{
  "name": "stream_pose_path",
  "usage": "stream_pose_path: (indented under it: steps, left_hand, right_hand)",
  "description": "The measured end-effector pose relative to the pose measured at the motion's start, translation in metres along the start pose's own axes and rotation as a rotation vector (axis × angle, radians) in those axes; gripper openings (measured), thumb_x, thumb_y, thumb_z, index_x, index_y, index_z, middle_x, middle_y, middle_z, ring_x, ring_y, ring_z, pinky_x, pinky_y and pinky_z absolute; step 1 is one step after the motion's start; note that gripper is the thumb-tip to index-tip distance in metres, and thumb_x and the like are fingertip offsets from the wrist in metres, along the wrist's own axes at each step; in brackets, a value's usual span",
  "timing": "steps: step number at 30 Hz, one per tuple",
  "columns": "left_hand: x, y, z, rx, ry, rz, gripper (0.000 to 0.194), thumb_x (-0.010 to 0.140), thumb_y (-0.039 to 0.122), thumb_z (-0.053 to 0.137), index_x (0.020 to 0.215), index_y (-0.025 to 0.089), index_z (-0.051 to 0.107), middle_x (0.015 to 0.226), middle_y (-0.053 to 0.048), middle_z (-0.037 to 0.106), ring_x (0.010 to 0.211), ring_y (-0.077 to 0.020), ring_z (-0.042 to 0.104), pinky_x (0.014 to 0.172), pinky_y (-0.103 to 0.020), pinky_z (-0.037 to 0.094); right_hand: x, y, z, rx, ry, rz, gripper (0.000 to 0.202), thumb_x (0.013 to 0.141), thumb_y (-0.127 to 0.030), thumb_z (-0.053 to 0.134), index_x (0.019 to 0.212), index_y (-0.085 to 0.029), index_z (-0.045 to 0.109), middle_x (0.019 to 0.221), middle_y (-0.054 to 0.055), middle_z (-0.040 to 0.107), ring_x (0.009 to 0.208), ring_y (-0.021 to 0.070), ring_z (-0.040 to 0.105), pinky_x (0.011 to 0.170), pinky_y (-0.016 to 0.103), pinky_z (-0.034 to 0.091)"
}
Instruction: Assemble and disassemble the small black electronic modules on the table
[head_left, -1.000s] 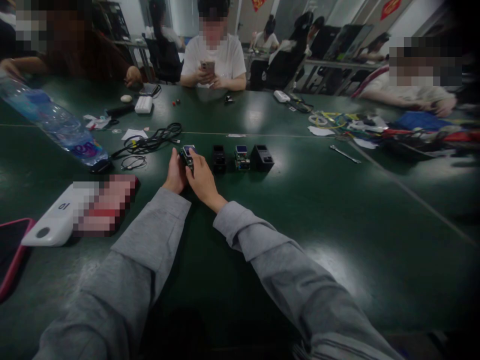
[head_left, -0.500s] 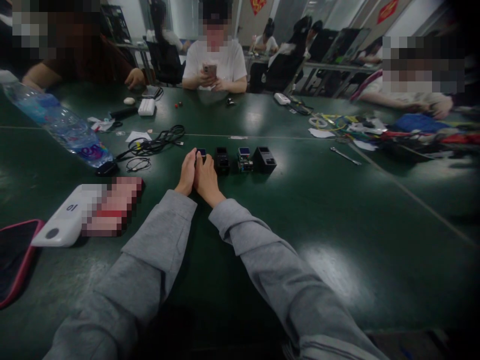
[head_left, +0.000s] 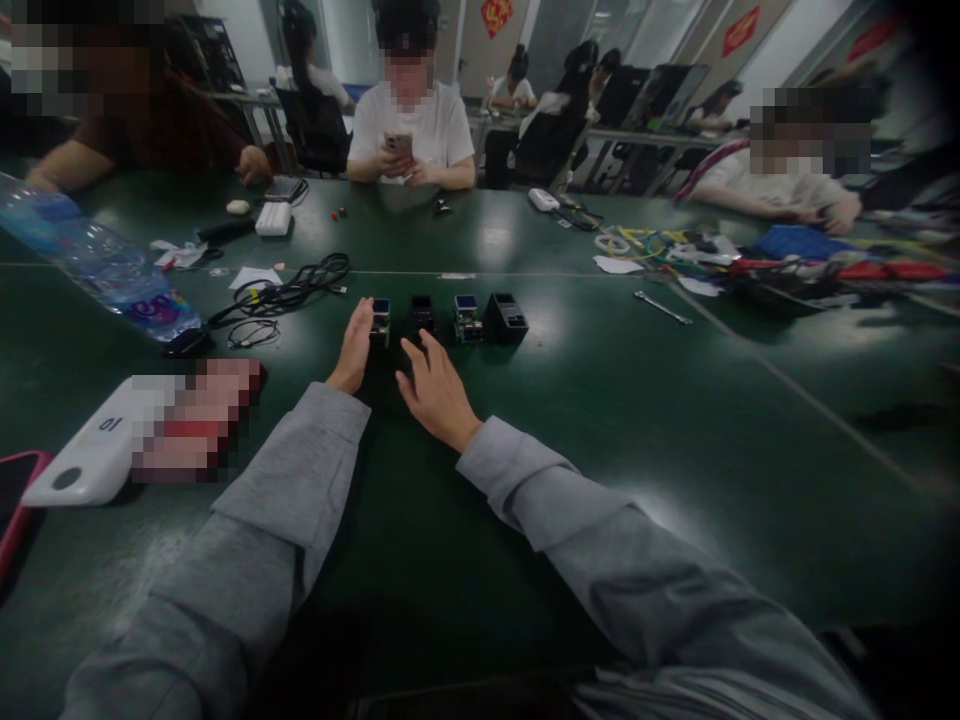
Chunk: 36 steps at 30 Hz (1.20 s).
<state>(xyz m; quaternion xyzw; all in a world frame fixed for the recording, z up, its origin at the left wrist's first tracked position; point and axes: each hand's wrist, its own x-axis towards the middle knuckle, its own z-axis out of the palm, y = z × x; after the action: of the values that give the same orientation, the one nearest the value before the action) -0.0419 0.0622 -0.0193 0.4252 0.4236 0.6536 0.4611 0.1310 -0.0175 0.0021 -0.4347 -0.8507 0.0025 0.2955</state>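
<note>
In the head view, my left hand [head_left: 352,348] stands on edge with straight fingers along the left side of a small circuit board with a screen [head_left: 381,325]. Whether it touches the board I cannot tell. My right hand [head_left: 441,395] hovers with spread fingers just in front of a small black case [head_left: 422,312], holding nothing. Further right in the same row are a second circuit board with a screen [head_left: 467,318] and a larger black case [head_left: 508,318] with openings in its top.
At left lie a water bottle [head_left: 105,265], black cables [head_left: 300,285], a white power bank [head_left: 105,440] and a pink-edged phone [head_left: 19,500]. A wrench [head_left: 663,308] and tangled wires [head_left: 720,250] lie at right. People sit across the green table [head_left: 675,420].
My right hand has drawn back to the right, off the left circuit board, and its fingers have spread. My left hand stays beside that board. The camera view has shifted slightly.
</note>
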Motion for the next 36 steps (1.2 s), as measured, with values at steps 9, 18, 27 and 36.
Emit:
stream_pose_path:
  steps: [9, 18, 27, 36]
  left_hand:
    - [-0.009, 0.004, 0.004, 0.237, -0.017, 0.146, 0.039, 0.093, 0.05, 0.06, 0.125, 0.028, 0.065, 0.161, -0.004, 0.037, 0.154, -0.0216, 0.024, 0.127, -0.039, 0.014]
    - [-0.007, 0.002, -0.001, 0.453, -0.156, 0.204, 0.068, 0.073, 0.035, 0.083, 0.136, 0.028, 0.057, 0.164, -0.011, 0.029, 0.152, -0.0317, 0.027, 0.123, -0.05, 0.021]
    - [-0.009, 0.004, -0.005, 0.601, -0.222, 0.278, 0.08, 0.069, 0.029, 0.084, 0.142, 0.03, 0.051, 0.165, -0.01, 0.027, 0.152, -0.0339, 0.023, 0.124, -0.054, 0.016]
    - [0.0, -0.002, -0.013, 0.757, -0.261, 0.361, 0.08, 0.072, 0.026, 0.08, 0.144, 0.029, 0.046, 0.164, -0.011, 0.028, 0.152, -0.0356, 0.026, 0.124, -0.059, 0.019]
  right_hand:
    - [-0.027, 0.138, -0.048, -0.247, 0.162, 0.299, 0.049, 0.1, -0.033, 0.038, 0.143, -0.012, 0.045, 0.146, 0.022, 0.041, 0.138, 0.0332, 0.038, 0.109, 0.055, 0.04]
    - [-0.019, 0.185, -0.05, -0.324, 0.037, 0.226, 0.053, 0.102, -0.035, 0.039, 0.153, -0.02, 0.034, 0.162, 0.012, 0.027, 0.143, 0.0288, 0.033, 0.112, 0.051, 0.037]
    - [-0.019, 0.19, -0.044, -0.2, -0.017, 0.225, 0.057, 0.101, -0.034, 0.041, 0.152, -0.009, 0.035, 0.142, 0.02, 0.052, 0.131, 0.0305, 0.047, 0.104, 0.051, 0.045]
    - [-0.02, 0.195, -0.042, -0.158, 0.004, 0.181, 0.06, 0.1, -0.039, 0.041, 0.148, -0.004, 0.038, 0.139, 0.023, 0.053, 0.124, 0.0362, 0.051, 0.102, 0.055, 0.047]
